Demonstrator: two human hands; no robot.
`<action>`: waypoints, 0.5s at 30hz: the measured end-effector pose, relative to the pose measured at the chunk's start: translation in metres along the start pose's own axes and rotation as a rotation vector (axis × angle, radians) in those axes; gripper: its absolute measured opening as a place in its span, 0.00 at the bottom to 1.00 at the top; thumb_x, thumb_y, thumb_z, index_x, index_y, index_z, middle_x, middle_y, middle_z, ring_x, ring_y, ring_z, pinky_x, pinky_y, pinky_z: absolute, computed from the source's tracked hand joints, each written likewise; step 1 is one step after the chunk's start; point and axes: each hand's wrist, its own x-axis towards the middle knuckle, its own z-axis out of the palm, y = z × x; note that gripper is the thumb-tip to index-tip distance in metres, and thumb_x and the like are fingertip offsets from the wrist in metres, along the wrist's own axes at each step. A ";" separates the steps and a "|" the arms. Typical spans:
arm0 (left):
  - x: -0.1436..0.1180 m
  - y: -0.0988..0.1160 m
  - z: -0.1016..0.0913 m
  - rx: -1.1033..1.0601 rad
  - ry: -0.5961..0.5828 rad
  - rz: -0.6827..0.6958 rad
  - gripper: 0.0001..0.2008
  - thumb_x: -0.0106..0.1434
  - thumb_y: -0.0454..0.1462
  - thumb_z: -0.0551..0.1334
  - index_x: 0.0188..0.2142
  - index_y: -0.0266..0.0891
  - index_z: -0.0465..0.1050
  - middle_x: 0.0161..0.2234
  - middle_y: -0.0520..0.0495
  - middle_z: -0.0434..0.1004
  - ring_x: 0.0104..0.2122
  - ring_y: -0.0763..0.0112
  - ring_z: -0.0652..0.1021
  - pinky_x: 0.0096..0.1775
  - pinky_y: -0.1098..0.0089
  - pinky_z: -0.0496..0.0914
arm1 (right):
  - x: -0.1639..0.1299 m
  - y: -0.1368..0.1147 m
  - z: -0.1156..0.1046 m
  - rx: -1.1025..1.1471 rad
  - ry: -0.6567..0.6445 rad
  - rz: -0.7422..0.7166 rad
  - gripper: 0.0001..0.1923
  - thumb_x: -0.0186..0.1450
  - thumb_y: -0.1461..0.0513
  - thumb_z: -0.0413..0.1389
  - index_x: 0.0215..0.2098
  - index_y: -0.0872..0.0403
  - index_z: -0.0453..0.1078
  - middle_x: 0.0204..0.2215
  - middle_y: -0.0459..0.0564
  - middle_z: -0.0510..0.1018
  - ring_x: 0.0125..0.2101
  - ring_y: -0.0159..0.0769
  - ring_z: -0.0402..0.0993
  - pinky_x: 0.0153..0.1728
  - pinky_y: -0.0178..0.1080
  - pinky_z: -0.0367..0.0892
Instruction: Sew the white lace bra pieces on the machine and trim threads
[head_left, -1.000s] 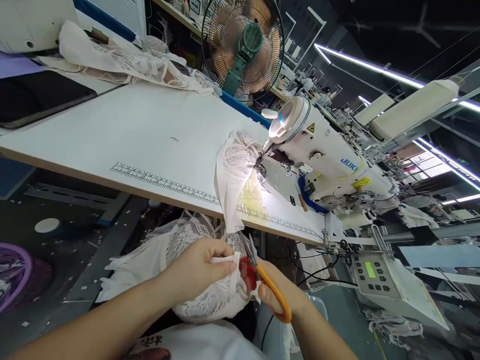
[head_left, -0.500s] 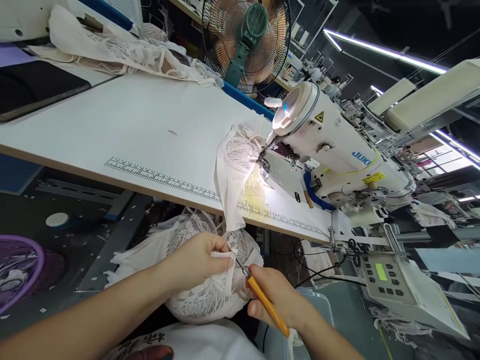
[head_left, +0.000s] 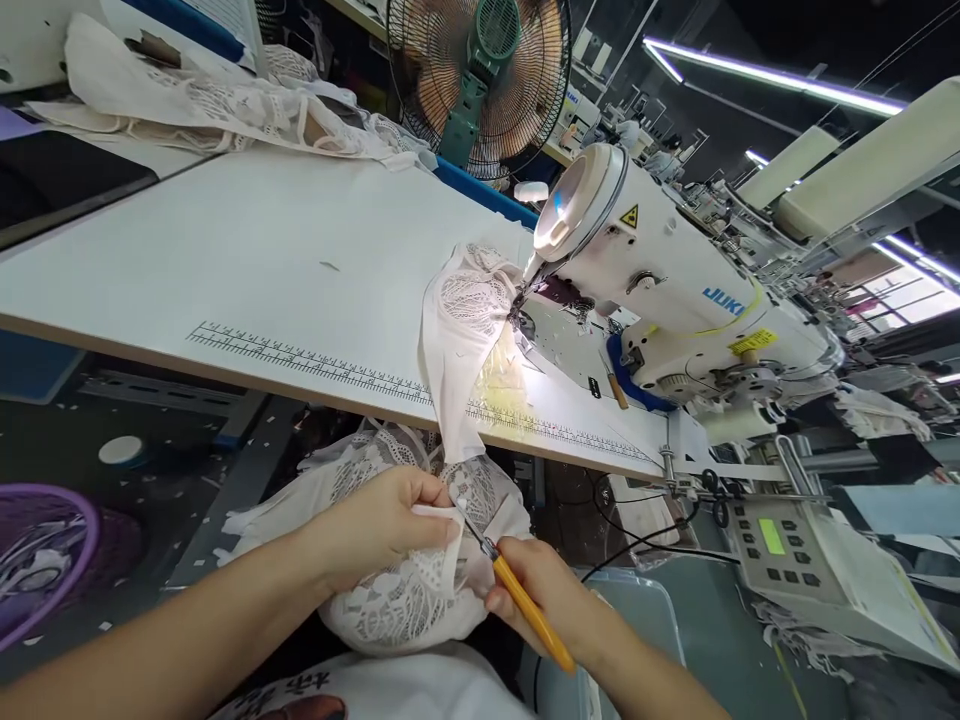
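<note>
The left hand pinches a white tab on the lace garment in the near lap; the right hand, closed around orange-handled snips, seemingly mid-trim. More lace waits under the sewing machine.

— What does the white table carry?
— 1 sewing machine at its right end, with a lace cloth lying under its needle and hanging over the front edge.
— Anything else?
— A printed ruler runs along that edge, and more lace is heaped at the far left.
</note>
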 end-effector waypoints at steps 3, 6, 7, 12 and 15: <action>-0.001 0.001 -0.001 0.041 0.014 0.004 0.11 0.44 0.42 0.63 0.20 0.37 0.65 0.16 0.57 0.62 0.18 0.77 0.62 0.24 0.74 0.55 | 0.001 0.003 0.001 0.067 0.037 -0.013 0.26 0.59 0.41 0.45 0.22 0.53 0.51 0.17 0.40 0.53 0.18 0.25 0.47 0.19 0.32 0.46; -0.004 0.001 -0.003 0.102 0.051 0.025 0.11 0.47 0.43 0.61 0.20 0.38 0.64 0.15 0.60 0.57 0.16 0.79 0.56 0.21 0.74 0.49 | -0.001 0.000 -0.002 0.193 0.155 -0.052 0.25 0.58 0.41 0.46 0.23 0.53 0.53 0.19 0.41 0.56 0.20 0.26 0.49 0.19 0.32 0.49; -0.005 0.001 -0.004 0.114 0.066 0.039 0.11 0.48 0.43 0.61 0.20 0.39 0.63 0.15 0.60 0.55 0.16 0.80 0.55 0.21 0.74 0.47 | -0.002 -0.003 -0.003 0.242 0.195 -0.067 0.24 0.58 0.41 0.47 0.25 0.54 0.55 0.20 0.42 0.58 0.20 0.27 0.51 0.20 0.32 0.51; -0.008 0.002 -0.007 0.071 0.097 0.173 0.11 0.47 0.41 0.62 0.19 0.38 0.62 0.16 0.60 0.56 0.19 0.79 0.56 0.22 0.75 0.50 | -0.002 -0.026 -0.001 0.188 0.275 -0.181 0.17 0.55 0.52 0.55 0.36 0.54 0.63 0.30 0.49 0.71 0.28 0.34 0.65 0.29 0.35 0.62; -0.010 0.001 -0.009 0.051 0.125 0.194 0.11 0.47 0.40 0.63 0.18 0.38 0.63 0.16 0.59 0.58 0.19 0.79 0.58 0.23 0.75 0.52 | 0.005 -0.034 0.006 0.050 0.286 -0.253 0.12 0.53 0.59 0.55 0.35 0.54 0.64 0.31 0.50 0.73 0.30 0.36 0.68 0.32 0.37 0.64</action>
